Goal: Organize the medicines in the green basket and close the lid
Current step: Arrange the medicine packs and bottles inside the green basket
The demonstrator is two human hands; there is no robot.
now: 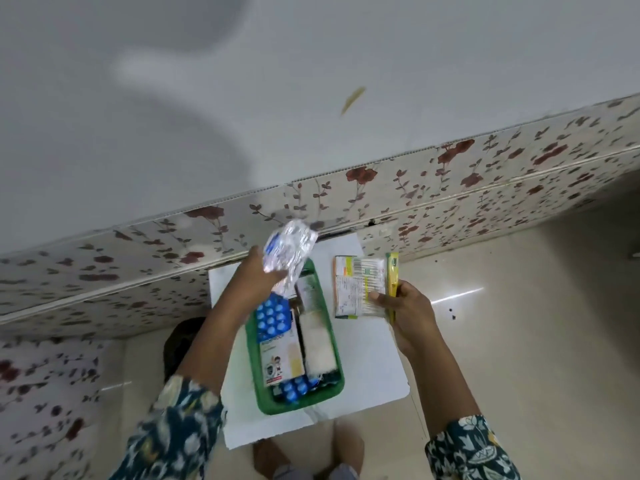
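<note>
The green basket stands on a white board, with no lid in view. Inside lie blue blister strips, a white medicine box and a white padded pack. My left hand is raised over the basket's far end, gripping silver blister strips that stick up and look blurred. To the right of the basket, my right hand holds a bundle of sachets, white and orange with a yellow-green one at its right edge, above the board.
The white board lies on a glossy cream floor. A floral-covered mattress edge runs across just behind it. A dark object sits left of the board under my left forearm. My feet show at the bottom.
</note>
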